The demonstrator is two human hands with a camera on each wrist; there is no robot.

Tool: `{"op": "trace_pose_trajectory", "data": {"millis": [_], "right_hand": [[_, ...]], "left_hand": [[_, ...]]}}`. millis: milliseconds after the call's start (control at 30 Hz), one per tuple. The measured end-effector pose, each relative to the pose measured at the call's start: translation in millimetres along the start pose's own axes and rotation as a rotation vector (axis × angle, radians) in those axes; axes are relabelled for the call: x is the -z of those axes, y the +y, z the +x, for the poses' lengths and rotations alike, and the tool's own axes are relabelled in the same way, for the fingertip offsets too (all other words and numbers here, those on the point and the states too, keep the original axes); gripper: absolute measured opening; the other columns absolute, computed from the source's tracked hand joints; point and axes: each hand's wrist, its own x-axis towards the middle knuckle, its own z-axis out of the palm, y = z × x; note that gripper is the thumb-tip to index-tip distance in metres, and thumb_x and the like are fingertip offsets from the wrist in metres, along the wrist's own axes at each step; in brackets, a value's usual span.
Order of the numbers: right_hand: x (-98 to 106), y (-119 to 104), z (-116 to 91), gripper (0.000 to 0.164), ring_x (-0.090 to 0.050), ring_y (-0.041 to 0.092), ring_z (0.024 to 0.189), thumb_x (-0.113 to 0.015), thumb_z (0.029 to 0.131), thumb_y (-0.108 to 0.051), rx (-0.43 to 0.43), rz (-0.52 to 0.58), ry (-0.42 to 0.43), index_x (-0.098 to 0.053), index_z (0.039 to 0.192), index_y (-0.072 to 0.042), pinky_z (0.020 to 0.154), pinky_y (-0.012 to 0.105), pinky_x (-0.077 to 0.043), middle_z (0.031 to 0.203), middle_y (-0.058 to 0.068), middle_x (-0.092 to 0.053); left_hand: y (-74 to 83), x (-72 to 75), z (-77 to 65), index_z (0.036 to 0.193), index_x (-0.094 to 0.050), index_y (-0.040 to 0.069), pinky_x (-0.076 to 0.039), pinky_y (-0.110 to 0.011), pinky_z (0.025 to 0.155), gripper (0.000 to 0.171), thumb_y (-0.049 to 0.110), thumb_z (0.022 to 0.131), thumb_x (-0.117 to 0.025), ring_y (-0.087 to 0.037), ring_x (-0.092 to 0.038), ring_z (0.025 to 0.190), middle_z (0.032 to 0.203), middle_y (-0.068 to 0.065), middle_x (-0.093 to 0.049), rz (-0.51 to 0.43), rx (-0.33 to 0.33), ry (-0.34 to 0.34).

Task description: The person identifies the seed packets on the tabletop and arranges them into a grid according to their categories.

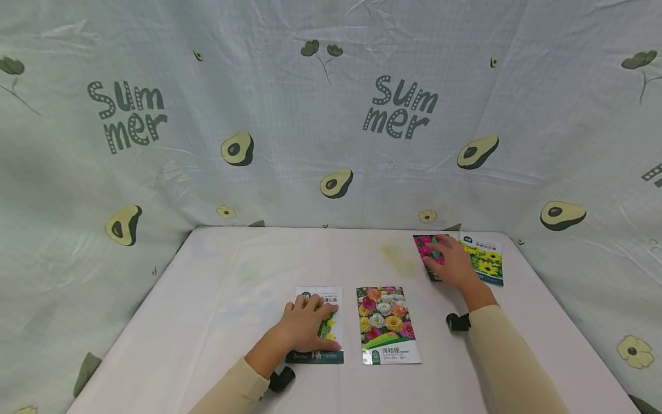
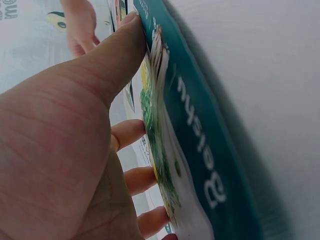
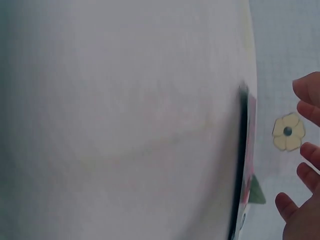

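On the near part of the white table, my left hand (image 1: 305, 326) rests spread over a seed packet (image 1: 331, 357) with yellow flowers and a dark teal bottom band. The left wrist view shows its thumb and fingertips on the packet's printed face (image 2: 167, 135). Farther back on the right, my right hand (image 1: 451, 261) is over a packet of pink flowers (image 1: 423, 241), covering part of it. In the right wrist view, its loosely bent fingers (image 3: 307, 150) stand apart from the edge-on packet (image 3: 246, 165).
A packet with multicoloured roses-like blooms (image 1: 385, 322) lies between the hands at the front. Another with yellow flowers (image 1: 486, 261) lies just right of the right hand, near the table's far right corner. A patterned curtain (image 1: 289, 115) hangs behind the table (image 1: 233, 287).
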Motion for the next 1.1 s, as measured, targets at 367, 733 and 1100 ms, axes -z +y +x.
{"op": "trace_pose_trajectory", "data": {"millis": [367,733,1100], "right_hand": [[5,21,11,0.051,-0.023,0.054,0.148,-0.064,0.101,-0.029,-0.100,-0.064,-0.149,-0.055,0.146,-0.007,0.116,0.070,-0.024,0.163,0.027,-0.027],[1,28,21,0.054,-0.025,0.055,0.148,-0.061,0.103,-0.030,-0.086,-0.078,-0.299,-0.050,0.150,-0.006,0.115,0.069,-0.027,0.164,0.028,-0.026],[3,22,23,0.053,-0.029,0.056,0.147,-0.057,0.105,-0.031,-0.105,-0.098,-0.348,-0.050,0.151,-0.006,0.115,0.069,-0.027,0.162,0.029,-0.030]], "left_hand": [[3.3,1.6,1.8,0.150,-0.051,0.030,-0.031,-0.044,0.083,0.086,0.073,0.078,-0.073,-0.033,-0.041,0.121,0.139,-0.005,-0.047,0.006,0.024,-0.008],[5.3,3.6,2.9,0.150,-0.051,0.029,-0.031,-0.044,0.084,0.087,0.073,0.078,-0.073,-0.034,-0.041,0.121,0.139,-0.006,-0.047,0.004,0.030,-0.006],[3.4,-1.2,7.3,0.150,-0.052,0.030,-0.030,-0.043,0.082,0.086,0.073,0.079,-0.073,-0.034,-0.040,0.120,0.138,-0.006,-0.047,0.005,0.024,0.010]]}}
